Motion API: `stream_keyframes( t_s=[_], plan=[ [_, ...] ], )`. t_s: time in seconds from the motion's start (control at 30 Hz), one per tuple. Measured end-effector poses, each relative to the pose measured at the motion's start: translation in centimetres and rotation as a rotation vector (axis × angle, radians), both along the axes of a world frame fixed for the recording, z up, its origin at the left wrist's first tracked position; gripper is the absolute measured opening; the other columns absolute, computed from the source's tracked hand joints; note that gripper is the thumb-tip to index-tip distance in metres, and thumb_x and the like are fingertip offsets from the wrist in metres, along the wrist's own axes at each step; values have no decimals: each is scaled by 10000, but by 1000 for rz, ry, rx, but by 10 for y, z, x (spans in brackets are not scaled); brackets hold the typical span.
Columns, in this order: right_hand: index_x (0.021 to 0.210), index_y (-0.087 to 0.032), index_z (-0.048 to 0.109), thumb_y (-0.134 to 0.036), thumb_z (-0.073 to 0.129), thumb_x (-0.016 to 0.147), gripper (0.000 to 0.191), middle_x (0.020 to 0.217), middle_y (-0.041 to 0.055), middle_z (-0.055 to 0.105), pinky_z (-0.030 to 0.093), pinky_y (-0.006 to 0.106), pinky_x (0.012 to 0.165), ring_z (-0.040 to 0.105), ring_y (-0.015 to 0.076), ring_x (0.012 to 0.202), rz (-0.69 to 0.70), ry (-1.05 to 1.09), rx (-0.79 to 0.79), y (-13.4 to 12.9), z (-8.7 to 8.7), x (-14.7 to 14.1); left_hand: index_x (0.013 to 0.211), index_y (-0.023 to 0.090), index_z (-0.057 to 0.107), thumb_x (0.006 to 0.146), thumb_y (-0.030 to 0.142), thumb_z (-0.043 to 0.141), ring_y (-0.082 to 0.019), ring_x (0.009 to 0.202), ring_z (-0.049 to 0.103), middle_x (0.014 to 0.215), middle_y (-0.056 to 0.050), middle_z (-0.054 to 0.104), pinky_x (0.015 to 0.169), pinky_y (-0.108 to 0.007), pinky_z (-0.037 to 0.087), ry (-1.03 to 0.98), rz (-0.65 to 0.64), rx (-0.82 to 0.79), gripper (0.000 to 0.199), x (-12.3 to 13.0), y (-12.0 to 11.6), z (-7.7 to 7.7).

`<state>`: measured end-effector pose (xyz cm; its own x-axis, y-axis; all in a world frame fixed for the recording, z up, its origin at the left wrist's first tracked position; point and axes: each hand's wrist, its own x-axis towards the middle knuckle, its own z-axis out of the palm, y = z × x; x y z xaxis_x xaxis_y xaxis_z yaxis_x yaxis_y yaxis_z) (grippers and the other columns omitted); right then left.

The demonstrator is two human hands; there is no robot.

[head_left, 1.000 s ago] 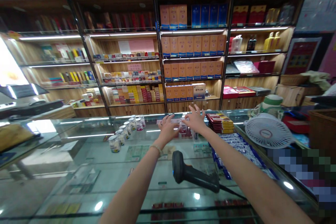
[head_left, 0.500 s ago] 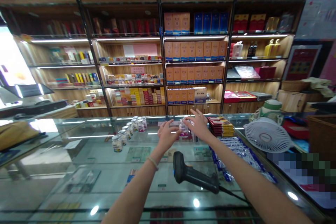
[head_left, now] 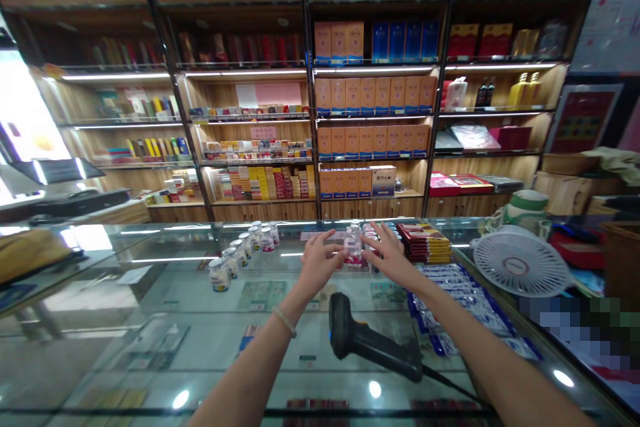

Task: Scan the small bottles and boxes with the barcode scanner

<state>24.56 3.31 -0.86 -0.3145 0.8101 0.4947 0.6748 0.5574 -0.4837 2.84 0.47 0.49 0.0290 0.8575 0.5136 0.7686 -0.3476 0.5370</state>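
A small clear jar with a pale lid and pink-red lower part [head_left: 353, 248] stands upright on the glass counter [head_left: 195, 327], between my two hands. On its left is my left hand [head_left: 321, 259], fingers apart, a fingertip at or close to the jar's side. My right hand [head_left: 390, 255] is on the other side, its fingers stretched out and spread towards the jar. I cannot tell whether either hand presses on it. Behind my right hand, more small containers [head_left: 373, 230] are partly hidden. A row of similar jars [head_left: 243, 251] runs along the counter to the left.
A black barcode scanner [head_left: 373, 340] with a cable lies in front of my hands. To the right are stacked red-and-yellow packets [head_left: 425, 243], blue-and-white packets [head_left: 460, 300] and a white fan [head_left: 520, 260]. Shelves of boxed goods [head_left: 375, 140] stand behind the counter.
My right hand has lowered and shifted slightly right, from over the jar's top to its right side, so more of the jar shows. My left hand has hardly moved.
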Motion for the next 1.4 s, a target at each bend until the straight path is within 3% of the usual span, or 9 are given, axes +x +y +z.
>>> stream_keyframes(
  t_s=[0.2,0.5,0.83,1.13,1.4],
  plan=[
    [1259,-315,672,-560,518,926,442,1629,37,319,171,574,1214,151,285,1537,86,105,-26,-2,0,3,885,312,800,880,454,647,-288,1373,444,1429,-8,587,1177,-525,314,-45,-4,-52,208,5,-2,0],
    [1181,-311,645,-576,583,871,412,1594,51,382,204,607,1185,215,295,1518,8,222,46,-8,-3,-4,975,322,787,863,390,683,-301,1372,433,1437,-31,574,1150,-565,323,33,-1,74,166,9,-6,-2],
    [1068,-276,629,-543,639,817,367,1557,72,428,246,608,1151,276,318,1488,-26,264,57,-8,-7,-6,1047,281,749,584,468,908,-373,1425,350,1545,-89,433,1176,-601,257,132,6,152,524,20,-14,-6],
    [1101,-264,616,-513,650,815,381,1399,86,577,231,571,1172,295,301,1480,-29,309,73,-8,-6,-7,1065,308,763,728,518,804,-363,1434,321,1527,-66,468,1185,-618,222,149,-22,146,399,17,-16,-4],
    [997,-262,644,-532,548,893,305,1500,74,502,266,564,1157,347,296,1449,-21,314,145,-9,-3,-2,1100,312,763,801,486,744,-339,1447,313,1545,-55,450,1203,-577,244,132,-87,142,346,13,-13,-3]
  ],
)
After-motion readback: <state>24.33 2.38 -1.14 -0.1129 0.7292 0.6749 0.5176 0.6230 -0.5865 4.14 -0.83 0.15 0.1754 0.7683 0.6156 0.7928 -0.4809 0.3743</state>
